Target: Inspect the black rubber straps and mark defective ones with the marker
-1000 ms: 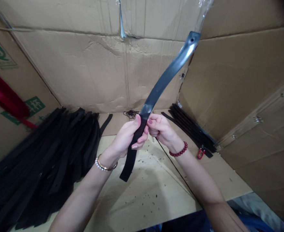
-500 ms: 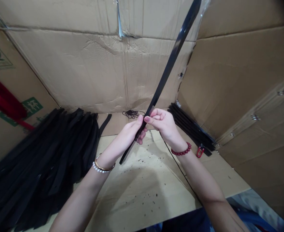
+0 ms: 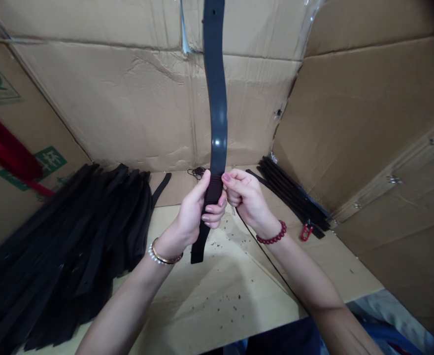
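Observation:
A long, glossy black strap [image 3: 218, 113] stands upright before me, its far end running past the top of the view. My left hand [image 3: 198, 207] is closed around its lower part, thumb on the near edge and fingers wrapped behind. Just above those fingers, a dark ribbed band of wound cord [image 3: 214, 186] circles the strap. Against the strap's right edge, my right hand [image 3: 244, 195] pinches thumb to finger on the thin black cord [image 3: 264, 251], which trails from below that hand toward the lower right. The pinch point itself is partly hidden.
Many black straps [image 3: 87, 246] lie heaped on the left. A smaller stack of straps [image 3: 294, 197] rests at the right, near a red clip-like item [image 3: 306, 231]. Tangled black cord [image 3: 197, 172] sits behind my hands. Cardboard walls [image 3: 139, 108] surround the crumb-strewn work surface [image 3: 187, 310].
The strap has swung from a rightward lean to nearly upright and turned its broad face toward me. My right hand has shifted slightly left and down, staying against the strap's edge.

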### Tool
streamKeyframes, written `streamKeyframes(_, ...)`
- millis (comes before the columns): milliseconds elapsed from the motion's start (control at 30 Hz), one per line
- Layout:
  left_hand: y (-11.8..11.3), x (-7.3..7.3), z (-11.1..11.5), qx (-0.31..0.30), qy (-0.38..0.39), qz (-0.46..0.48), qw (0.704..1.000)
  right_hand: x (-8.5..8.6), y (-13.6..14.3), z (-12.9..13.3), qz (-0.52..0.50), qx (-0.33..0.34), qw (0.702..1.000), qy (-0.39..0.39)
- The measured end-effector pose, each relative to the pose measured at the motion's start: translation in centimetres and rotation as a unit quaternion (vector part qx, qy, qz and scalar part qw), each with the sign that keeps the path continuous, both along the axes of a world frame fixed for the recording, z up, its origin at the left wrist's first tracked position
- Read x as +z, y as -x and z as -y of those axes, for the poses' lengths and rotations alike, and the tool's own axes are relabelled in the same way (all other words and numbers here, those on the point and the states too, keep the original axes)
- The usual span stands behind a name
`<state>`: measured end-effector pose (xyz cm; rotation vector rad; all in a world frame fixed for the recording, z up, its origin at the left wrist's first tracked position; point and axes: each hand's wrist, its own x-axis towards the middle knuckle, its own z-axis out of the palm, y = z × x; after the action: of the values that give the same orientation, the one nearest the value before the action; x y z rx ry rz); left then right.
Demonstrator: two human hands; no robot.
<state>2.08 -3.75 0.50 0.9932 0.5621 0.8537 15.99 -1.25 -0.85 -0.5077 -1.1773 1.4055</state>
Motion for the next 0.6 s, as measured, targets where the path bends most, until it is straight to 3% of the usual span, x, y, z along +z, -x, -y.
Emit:
streamKeyframes(233, 0.3, 0.4, 0.5, -0.012, 0.012, 0.004, 1.000, 0.6, -0.1, 1.3, 0.037, -0.038, 0.998, -0.047)
streamKeyframes(600, 0.3, 0.7, 1.0, -0.011, 0.001, 0.009, 1.000, 1.0, -0.3, 1.8, 0.043, -0.036, 0.997, -0.055)
